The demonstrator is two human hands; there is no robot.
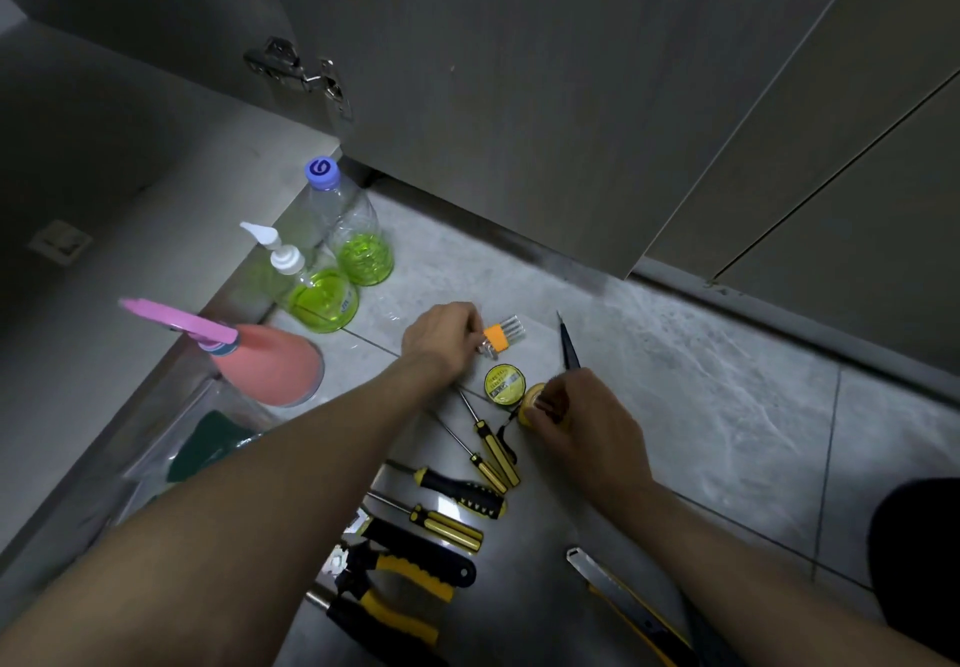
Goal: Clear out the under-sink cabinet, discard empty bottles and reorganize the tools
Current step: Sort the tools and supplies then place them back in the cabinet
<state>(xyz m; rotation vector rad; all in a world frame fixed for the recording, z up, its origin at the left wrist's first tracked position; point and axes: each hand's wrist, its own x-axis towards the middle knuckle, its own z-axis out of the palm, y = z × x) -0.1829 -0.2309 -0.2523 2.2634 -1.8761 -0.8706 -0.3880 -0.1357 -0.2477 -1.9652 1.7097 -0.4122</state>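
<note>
My left hand grips an orange-holdered hex key set that rests on the floor tiles. My right hand is closed on a yellow tape roll, just right of another yellow tape roll lying flat. A thin dark pointed tool lies beyond my right hand. Several yellow-and-black screwdrivers lie in a row below my hands, with yellow-handled pliers nearer to me. A utility knife lies at the lower right.
Two clear bottles with green liquid stand by the cabinet edge: a capped one and a pump one. A pink spray bottle stands left of them. The open cabinet door hangs above. A clear bag with a green sponge lies at the left.
</note>
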